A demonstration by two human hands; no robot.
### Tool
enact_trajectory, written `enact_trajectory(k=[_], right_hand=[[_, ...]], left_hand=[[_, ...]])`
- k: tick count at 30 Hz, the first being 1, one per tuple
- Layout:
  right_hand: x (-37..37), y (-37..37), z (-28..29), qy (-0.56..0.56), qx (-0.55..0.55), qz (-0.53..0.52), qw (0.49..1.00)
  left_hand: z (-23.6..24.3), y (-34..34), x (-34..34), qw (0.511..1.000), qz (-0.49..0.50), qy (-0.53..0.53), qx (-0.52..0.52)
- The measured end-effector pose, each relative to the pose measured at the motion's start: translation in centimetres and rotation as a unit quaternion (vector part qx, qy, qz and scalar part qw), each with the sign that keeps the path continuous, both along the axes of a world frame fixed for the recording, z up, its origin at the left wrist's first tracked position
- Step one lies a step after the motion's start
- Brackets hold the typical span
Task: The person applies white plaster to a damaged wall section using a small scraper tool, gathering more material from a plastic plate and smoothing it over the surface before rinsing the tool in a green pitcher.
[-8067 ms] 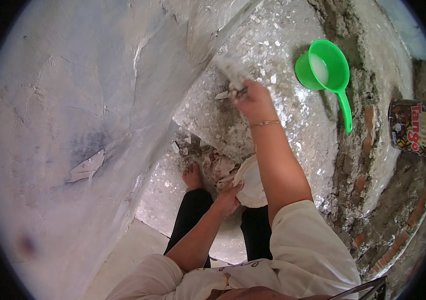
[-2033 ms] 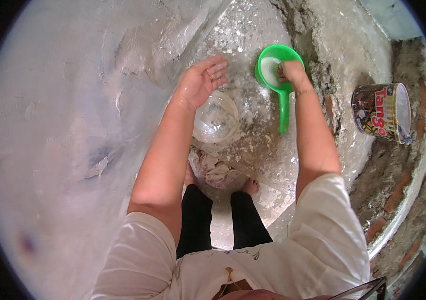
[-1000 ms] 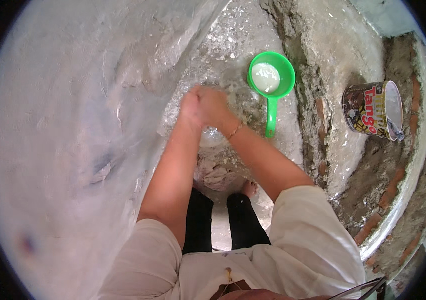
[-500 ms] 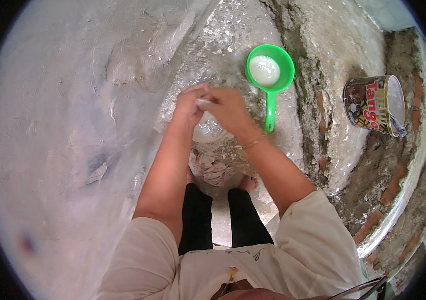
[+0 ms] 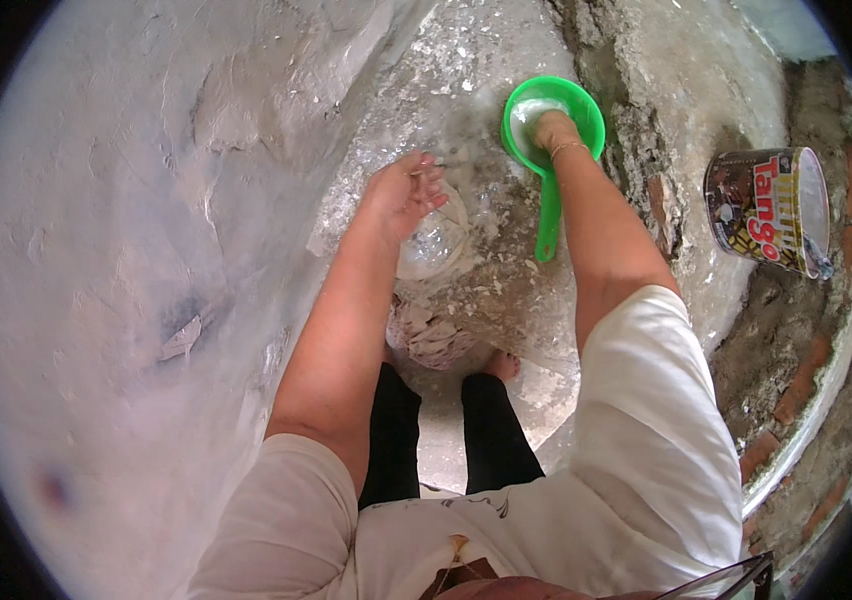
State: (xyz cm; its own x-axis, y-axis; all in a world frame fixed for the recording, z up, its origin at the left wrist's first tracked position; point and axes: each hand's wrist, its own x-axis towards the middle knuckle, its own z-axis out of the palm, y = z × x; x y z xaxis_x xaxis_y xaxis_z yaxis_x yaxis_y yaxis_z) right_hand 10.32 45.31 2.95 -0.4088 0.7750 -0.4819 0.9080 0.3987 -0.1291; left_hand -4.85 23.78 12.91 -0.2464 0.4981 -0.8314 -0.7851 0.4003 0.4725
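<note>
A green plastic dipper (image 5: 548, 215) with a long handle stands on the wet ground ahead of me, holding whitish liquid. My right hand (image 5: 554, 130) reaches down into its cup; the fingertips are hidden there. Left of the dipper, my left hand (image 5: 406, 193) hovers with its palm turned inward, wet fingers loosely curled and apart, nothing visible in it. Just beneath that hand is a clear, round, shiny plastic thing (image 5: 434, 248), perhaps a bowl, partly covered by the hand.
A crumpled greyish-pink lump (image 5: 436, 338) lies in front of my feet. On the right, a dark printed tub (image 5: 756, 205) lies tilted on its side upon rough ground with broken bricks (image 5: 804, 378). A smooth grey surface (image 5: 146, 200) fills the left.
My hands were together above the clear round thing. They have parted: my right hand has moved right and forward into the dipper, while the left stays near its place, its fingers now apart.
</note>
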Motion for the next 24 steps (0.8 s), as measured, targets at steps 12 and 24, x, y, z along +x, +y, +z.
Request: enact_trajectory(k=[12,24], right_hand=[[-7.3,-12.6,12.6,0.394,0.028,0.245,0.885],[-7.6,-16.8,10.2,0.408,0.02,0.175,0.896]], left_hand=[[2.3,2.7,1.6,0.961,0.171,-0.153,0.157],[1.9,1.2,-0.5,0.997,0.037,-0.004,0.063]])
